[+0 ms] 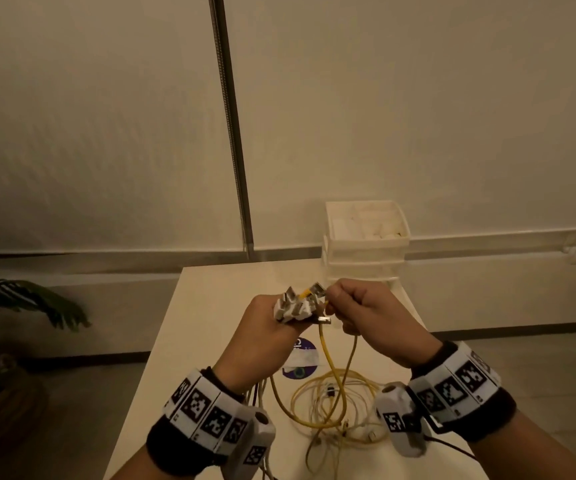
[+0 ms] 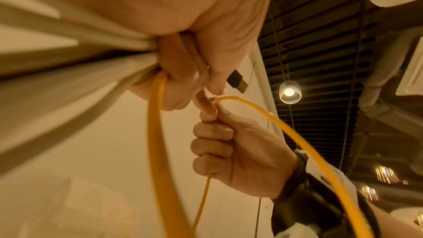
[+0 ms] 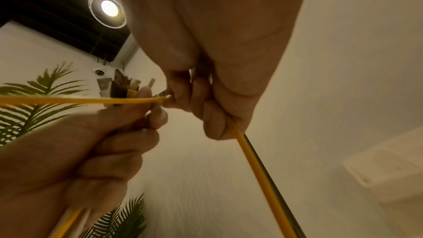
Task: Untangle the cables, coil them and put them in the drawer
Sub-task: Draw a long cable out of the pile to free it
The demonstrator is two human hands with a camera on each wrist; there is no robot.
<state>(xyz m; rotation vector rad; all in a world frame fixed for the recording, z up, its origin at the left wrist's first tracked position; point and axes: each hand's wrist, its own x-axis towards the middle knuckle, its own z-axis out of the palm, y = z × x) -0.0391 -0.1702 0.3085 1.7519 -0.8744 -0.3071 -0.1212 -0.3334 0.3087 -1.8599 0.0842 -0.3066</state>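
Wrist bands point(image 1: 207, 410) w/ black-white markers nearest cam, one per forearm. Left hand point(image 1: 266, 323): raised over table point(image 1: 189, 334), fist closed round a bundle of cable ends, plugs point(image 1: 293, 304) fanning out the top, pale cables trailing down past the wrist. Yellow cable point(image 1: 328, 362): runs from betw. both hands down to loose coils on table, tangled there w/ white cables point(image 1: 317, 396). Right hand point(image 1: 366, 317): just beside left, fingers curled, pinching yellow cable near its plug end; a 2nd strand passes down thru the fist. Black USB plug point(image 2: 238, 81) sticks out betw. the hands. Round purple sticker point(image 1: 300, 372) on table under hands. White drawer unit point(image 1: 366, 244): far right corner of table, top tray open, well apart from cables. Potted plant point(image 1: 13, 303) on floor, far left.
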